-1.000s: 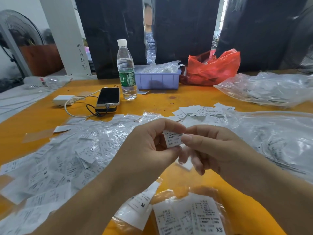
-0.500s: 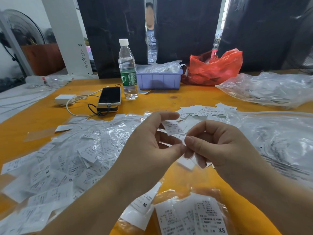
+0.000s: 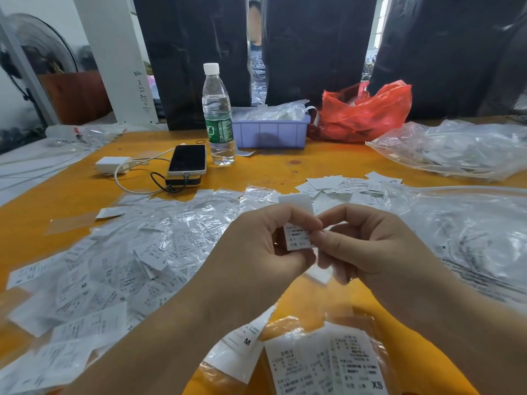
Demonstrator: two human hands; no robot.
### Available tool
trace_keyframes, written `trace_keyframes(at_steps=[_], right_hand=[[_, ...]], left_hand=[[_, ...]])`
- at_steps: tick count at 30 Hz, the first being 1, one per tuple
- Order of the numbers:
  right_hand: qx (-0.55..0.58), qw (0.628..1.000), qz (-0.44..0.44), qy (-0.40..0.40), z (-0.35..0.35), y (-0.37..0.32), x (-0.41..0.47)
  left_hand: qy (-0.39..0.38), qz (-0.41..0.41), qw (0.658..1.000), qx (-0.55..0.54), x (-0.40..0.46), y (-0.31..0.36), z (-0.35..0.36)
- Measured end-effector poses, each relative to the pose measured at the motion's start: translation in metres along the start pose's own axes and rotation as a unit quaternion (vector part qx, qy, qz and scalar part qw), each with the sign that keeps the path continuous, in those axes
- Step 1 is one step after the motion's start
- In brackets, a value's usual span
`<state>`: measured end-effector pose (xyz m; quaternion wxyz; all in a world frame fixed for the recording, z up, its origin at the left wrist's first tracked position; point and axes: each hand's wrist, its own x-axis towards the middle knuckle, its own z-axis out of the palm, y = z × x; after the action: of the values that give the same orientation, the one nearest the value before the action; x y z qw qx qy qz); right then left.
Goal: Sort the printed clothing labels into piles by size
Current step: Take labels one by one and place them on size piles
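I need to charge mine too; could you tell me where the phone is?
The phone lies on the orange table at far left-centre, just left of the water bottle.

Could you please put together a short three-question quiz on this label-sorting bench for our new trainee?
1. True or false: both hands pinch the same label.
2. Which size is printed on the nearest bagged labels? A) XS B) L C) XXL
3. Fill in: the phone lies just left of the water ____.

Key: 1 true, left hand and right hand both grip it; 2 A; 3 bottle.
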<state>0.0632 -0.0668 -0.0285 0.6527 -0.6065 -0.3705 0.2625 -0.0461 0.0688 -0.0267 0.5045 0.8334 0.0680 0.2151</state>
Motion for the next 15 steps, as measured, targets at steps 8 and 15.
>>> trace_keyframes(at_steps=[8, 15], right_hand=[[-0.002, 1.000, -0.012, 0.020, 0.0006, -0.0002, 0.0001], [0.010, 0.996, -0.037, 0.075, -0.0009, -0.0013, 0.0011]], left_hand=[[-0.001, 0.020, 1.000, -0.001, 0.0003, -0.0018, 0.0021], [0.000, -0.107, 0.984, -0.142, 0.0053, 0.0004, -0.0017]])
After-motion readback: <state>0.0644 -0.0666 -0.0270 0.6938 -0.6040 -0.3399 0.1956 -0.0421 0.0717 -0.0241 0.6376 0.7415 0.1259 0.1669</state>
